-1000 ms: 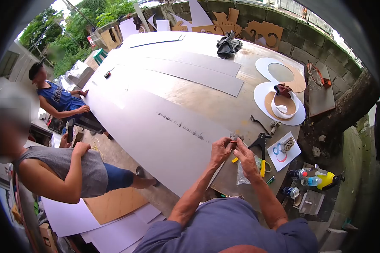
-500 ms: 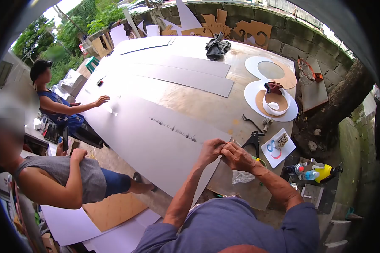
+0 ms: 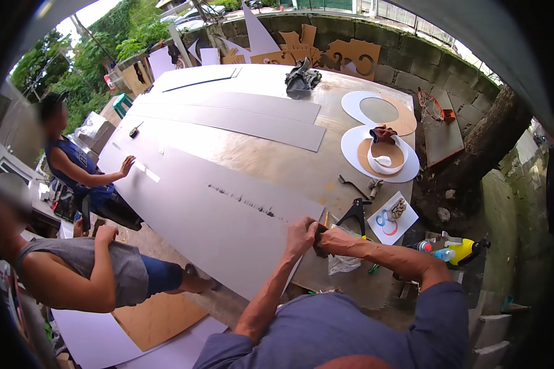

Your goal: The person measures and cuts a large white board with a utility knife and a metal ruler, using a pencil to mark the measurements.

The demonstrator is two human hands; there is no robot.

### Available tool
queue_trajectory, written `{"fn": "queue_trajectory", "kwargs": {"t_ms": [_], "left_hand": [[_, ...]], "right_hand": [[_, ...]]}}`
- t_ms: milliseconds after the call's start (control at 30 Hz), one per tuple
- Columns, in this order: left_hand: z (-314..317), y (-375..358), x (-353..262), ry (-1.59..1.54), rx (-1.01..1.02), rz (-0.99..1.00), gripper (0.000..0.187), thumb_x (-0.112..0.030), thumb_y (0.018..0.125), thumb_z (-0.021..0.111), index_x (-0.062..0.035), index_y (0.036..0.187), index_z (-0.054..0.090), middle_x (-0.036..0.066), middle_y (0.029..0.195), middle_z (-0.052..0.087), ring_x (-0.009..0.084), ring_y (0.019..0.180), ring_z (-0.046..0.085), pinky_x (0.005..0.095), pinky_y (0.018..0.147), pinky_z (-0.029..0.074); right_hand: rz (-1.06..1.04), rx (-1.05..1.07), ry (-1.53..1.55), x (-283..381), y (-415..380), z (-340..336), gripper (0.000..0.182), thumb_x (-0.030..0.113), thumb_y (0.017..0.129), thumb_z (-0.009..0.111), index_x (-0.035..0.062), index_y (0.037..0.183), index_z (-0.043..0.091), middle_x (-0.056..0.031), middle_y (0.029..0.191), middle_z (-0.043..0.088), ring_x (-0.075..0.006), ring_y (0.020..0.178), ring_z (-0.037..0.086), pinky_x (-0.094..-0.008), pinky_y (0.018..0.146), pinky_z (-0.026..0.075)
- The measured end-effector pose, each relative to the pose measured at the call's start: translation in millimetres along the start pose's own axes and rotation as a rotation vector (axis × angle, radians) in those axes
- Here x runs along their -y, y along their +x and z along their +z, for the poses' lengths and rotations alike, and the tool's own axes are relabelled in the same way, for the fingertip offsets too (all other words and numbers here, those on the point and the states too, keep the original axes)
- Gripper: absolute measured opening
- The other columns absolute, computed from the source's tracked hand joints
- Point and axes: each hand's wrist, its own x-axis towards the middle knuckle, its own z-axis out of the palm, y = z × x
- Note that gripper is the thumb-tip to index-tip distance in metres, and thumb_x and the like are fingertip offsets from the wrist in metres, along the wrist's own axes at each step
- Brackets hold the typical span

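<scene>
My left hand (image 3: 301,236) is closed, its fingers bent beside my right hand above the near right corner of a large grey board (image 3: 228,227). My right hand (image 3: 331,241) is turned inward, partly dark, with its fingers curled and mostly hidden. Whatever the two hands pinch between them is too small or covered to make out. A row of dark smudges (image 3: 240,200) runs across the board toward my hands. Right beside them lie a crumpled clear plastic bag (image 3: 343,263) and a black tool with handles (image 3: 353,215).
Two grey strips (image 3: 277,130) lie farther back near a dark cloth (image 3: 302,79). At right are white ring-shaped cutouts (image 3: 354,104), a brush (image 3: 354,186), a printed sheet (image 3: 406,215) and a yellow bottle (image 3: 465,251). Two people stand at left, one with a hand (image 3: 127,166) over the board.
My hands have shifted slightly, the right one turning inward and down. The view has tilted a little. The far person's hand has drawn back left, and white marks show on the board there.
</scene>
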Motion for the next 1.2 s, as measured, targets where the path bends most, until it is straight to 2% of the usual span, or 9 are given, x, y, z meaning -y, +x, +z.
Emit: {"fn": "queue_trajectory", "kwargs": {"t_ms": [100,500,600,700,767,867,967,1100,1200], "left_hand": [[17,0,0,0.089,-0.044,0.112,0.018,-0.018,0.089,0.064,-0.0001,0.091,0.067,0.02,0.08,0.069,0.0339,0.076,0.069,0.0419,0.071,0.053],[21,0,-10,0.244,-0.093,0.277,0.019,-0.021,0.086,0.068,-0.004,0.095,0.065,0.02,0.083,0.067,0.0387,0.08,0.066,0.0451,0.07,0.051],[10,-10,-32,0.16,-0.17,0.275,0.025,-0.024,0.084,0.072,-0.0029,0.095,0.064,0.017,0.082,0.068,0.0343,0.079,0.067,0.0419,0.07,0.051],[-8,-27,-22,0.27,-0.077,0.143,0.034,-0.032,0.082,0.075,-0.0025,0.094,0.062,0.015,0.079,0.067,0.034,0.077,0.067,0.0436,0.069,0.051],[-11,-31,-14,0.442,0.035,0.05,0.04,-0.037,0.079,0.077,-0.003,0.092,0.061,0.016,0.077,0.067,0.0351,0.076,0.067,0.0448,0.068,0.051],[-8,-26,7,0.618,0.03,0.036,0.036,-0.035,0.078,0.075,-0.0039,0.088,0.06,0.018,0.076,0.067,0.0384,0.076,0.067,0.0482,0.067,0.052],[-3,-18,25,0.682,0.02,0.017,0.026,-0.025,0.079,0.071,-0.0037,0.087,0.059,0.019,0.077,0.067,0.0398,0.076,0.067,0.0502,0.067,0.052],[6,-16,32,0.683,0.008,-0.01,0.019,-0.018,0.077,0.066,-0.0029,0.086,0.058,0.02,0.078,0.067,0.0413,0.075,0.066,0.051,0.067,0.052],[19,-13,26,0.669,0.058,-0.004,0.018,-0.016,0.076,0.062,-0.0024,0.087,0.058,0.02,0.076,0.066,0.0421,0.075,0.066,0.0508,0.067,0.052]], "right_hand": [[0.286,0.092,0.291,-21,7,12,0.027,0.007,0.08,0.06,-0.0018,0.105,0.061,-0.0213,0.109,0.065,-0.0381,0.104,0.061,-0.0448,0.087,0.051],[0.148,-0.257,0.35,-13,12,48,0.034,0.01,0.083,0.059,-0.0006,0.115,0.057,-0.0189,0.11,0.062,-0.0315,0.107,0.06,-0.0401,0.088,0.048],[0.295,-0.389,0.752,-16,21,45,0.021,0.016,0.086,0.058,0.0037,0.103,0.064,-0.0136,0.096,0.065,-0.0246,0.096,0.063,-0.0368,0.083,0.049],[0.8,-0.068,0.684,5,19,-26,0.017,0.021,0.082,0.068,0.0055,0.079,0.064,-0.0124,0.079,0.062,-0.0215,0.078,0.059,-0.0333,0.073,0.048],[0.582,-0.029,0.572,-26,18,30,0.023,0.021,0.084,0.066,0.0088,0.067,0.057,-0.0068,0.069,0.053,-0.0167,0.068,0.053,-0.0325,0.063,0.045],[0.341,-0.431,0.95,-21,16,67,0.023,0.014,0.088,0.059,0.0103,0.068,0.05,-0.0023,0.065,0.046,-0.0156,0.06,0.046,-0.0341,0.053,0.039],[0.688,-0.754,1.141,13,51,62,0.004,0.003,0.081,0.057,0.0053,0.082,0.06,-0.004,0.072,0.056,-0.0195,0.068,0.055,-0.0335,0.061,0.048],[0.862,-0.319,0.912,-41,55,174,0.012,0.0,0.079,0.054,0.0014,0.088,0.061,-0.0113,0.085,0.063,-0.0269,0.074,0.062,-0.0362,0.065,0.049],[0.791,-1.017,0.716,-7,65,76,0.011,0.007,0.074,0.059,0.002,0.084,0.063,-0.0135,0.085,0.064,-0.0327,0.08,0.06,-0.04,0.071,0.047]]}}
